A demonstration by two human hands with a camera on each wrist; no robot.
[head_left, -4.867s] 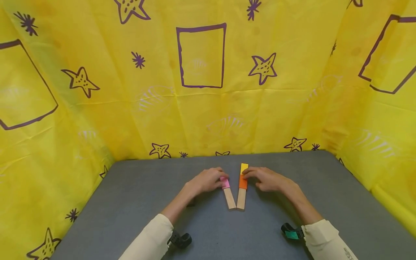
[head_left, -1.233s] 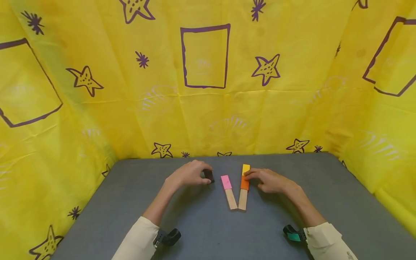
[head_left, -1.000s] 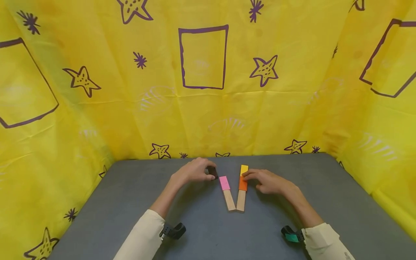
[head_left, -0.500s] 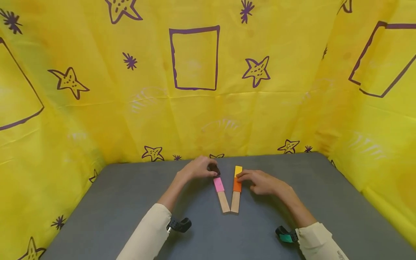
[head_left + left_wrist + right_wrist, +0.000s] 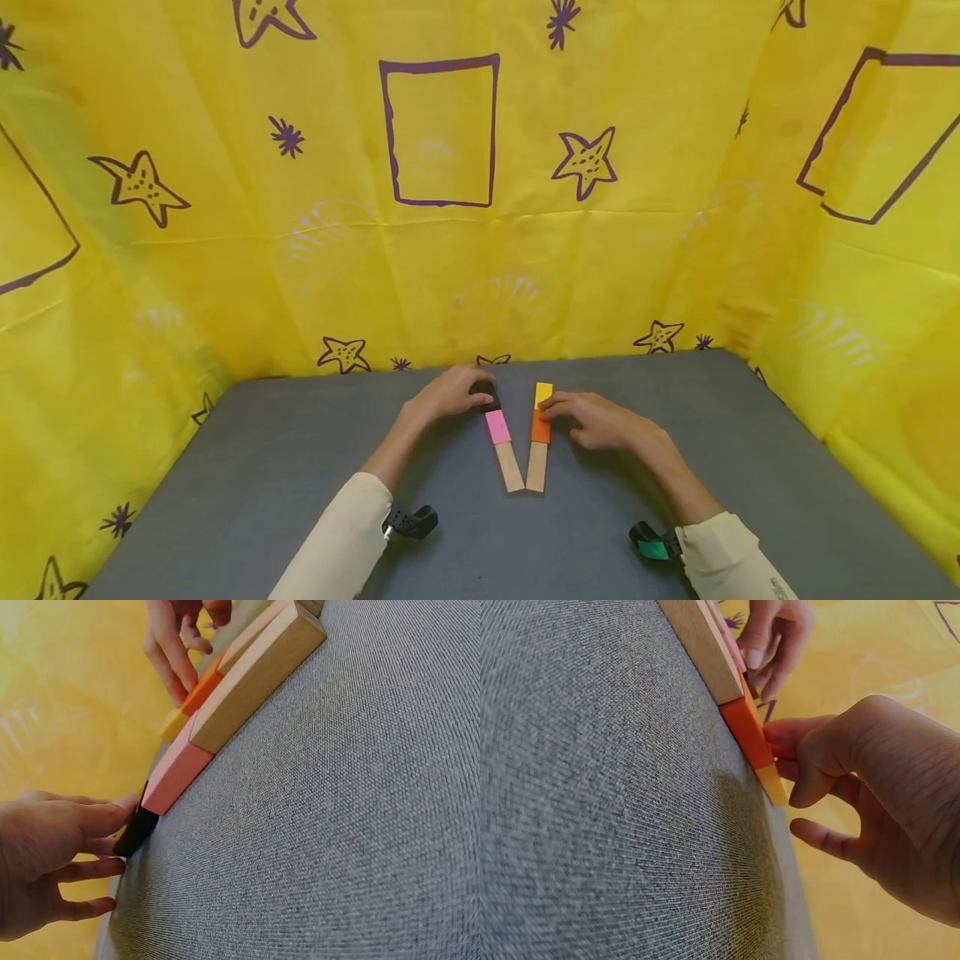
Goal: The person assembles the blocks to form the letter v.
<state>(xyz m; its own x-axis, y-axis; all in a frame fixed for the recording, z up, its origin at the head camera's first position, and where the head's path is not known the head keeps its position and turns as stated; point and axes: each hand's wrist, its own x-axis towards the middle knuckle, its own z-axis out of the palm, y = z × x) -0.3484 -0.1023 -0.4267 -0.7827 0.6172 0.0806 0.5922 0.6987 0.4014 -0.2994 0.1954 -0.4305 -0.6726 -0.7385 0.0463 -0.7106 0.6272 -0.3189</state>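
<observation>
Two rows of blocks form a V on the grey table, meeting at their near ends. The left row has a plain wooden block (image 5: 509, 468), then a pink block (image 5: 498, 427), then a black block (image 5: 137, 831) at the pink one's far end. My left hand (image 5: 448, 392) pinches the black block between thumb and fingers, partly hiding it in the head view. In the right row lie another plain wooden block (image 5: 537, 468), an orange block (image 5: 541, 428) and a yellow block (image 5: 543, 392). My right hand (image 5: 600, 421) rests extended fingertips by the orange-yellow joint, thumb apart from the blocks.
The grey cloth-covered table (image 5: 480, 550) runs back to a yellow patterned curtain (image 5: 442, 275), which also encloses both sides. A black wrist strap (image 5: 411, 522) sits on the left wrist, another strap (image 5: 654, 542) with green tape on the right.
My left hand has let go of the pink block and brought the black block in from the left to its far end. My right hand stays by the orange and yellow blocks.
</observation>
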